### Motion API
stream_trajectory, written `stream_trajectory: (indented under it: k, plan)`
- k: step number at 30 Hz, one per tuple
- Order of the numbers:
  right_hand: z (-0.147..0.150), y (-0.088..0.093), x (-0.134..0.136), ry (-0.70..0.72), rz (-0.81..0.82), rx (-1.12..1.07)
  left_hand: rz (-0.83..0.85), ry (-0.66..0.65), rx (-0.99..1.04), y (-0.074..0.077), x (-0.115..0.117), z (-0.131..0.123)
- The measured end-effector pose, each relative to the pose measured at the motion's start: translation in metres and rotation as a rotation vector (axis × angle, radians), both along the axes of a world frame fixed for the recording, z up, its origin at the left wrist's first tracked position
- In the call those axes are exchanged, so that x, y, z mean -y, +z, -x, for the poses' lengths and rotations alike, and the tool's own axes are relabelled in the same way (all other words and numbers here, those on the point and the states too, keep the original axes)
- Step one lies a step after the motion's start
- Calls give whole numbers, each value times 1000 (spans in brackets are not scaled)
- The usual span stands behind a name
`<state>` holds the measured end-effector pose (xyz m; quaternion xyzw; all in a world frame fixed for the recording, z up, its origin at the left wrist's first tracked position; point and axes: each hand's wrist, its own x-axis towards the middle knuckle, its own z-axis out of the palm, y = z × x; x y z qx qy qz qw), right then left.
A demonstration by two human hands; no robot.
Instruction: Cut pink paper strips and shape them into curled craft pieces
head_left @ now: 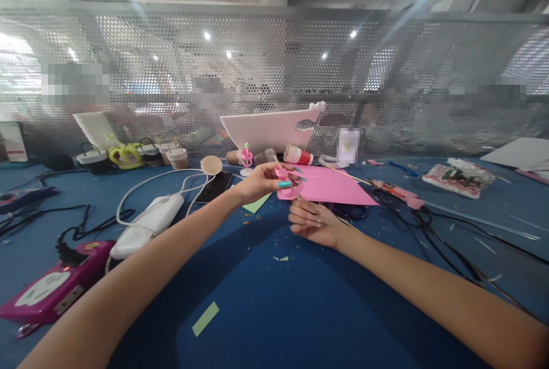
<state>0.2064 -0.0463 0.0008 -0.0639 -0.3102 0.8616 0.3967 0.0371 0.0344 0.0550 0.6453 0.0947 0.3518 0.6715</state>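
Near the middle of the blue table, my left hand point(268, 182) pinches a small curled pink paper piece point(282, 174). Just below and to its right, my right hand point(315, 223) has its fingers curled around the lower end of a thin stick that rises towards the pink piece. Behind both hands lies a pink sheet point(338, 187). A light green sheet point(257, 203) shows partly under my left wrist. A small pink paper figure point(246, 157) stands on a white base behind my left hand.
On the left are a magenta power strip point(64, 283), a white power bank point(150, 226), cables and a dark phone point(214, 187). Paper cups point(298, 155) and a foam board point(270, 129) stand behind. At right lies a glue gun point(397, 193) with black cords. A green strip point(206, 318) lies in front.
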Motion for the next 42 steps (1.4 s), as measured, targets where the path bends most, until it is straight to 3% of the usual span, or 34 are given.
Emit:
stream_trajectory:
  k: [17, 36, 42]
  plan:
    - [-1, -1, -1, -3, -29, -17, 20, 186, -61, -4, 2, -6]
    - [4, -7, -9, -279, -56, 146, 210, 312, 51, -13, 4, -17]
    - [4, -8, -10, -281, -70, 165, 230, 324, 26, -17, 2, -14]
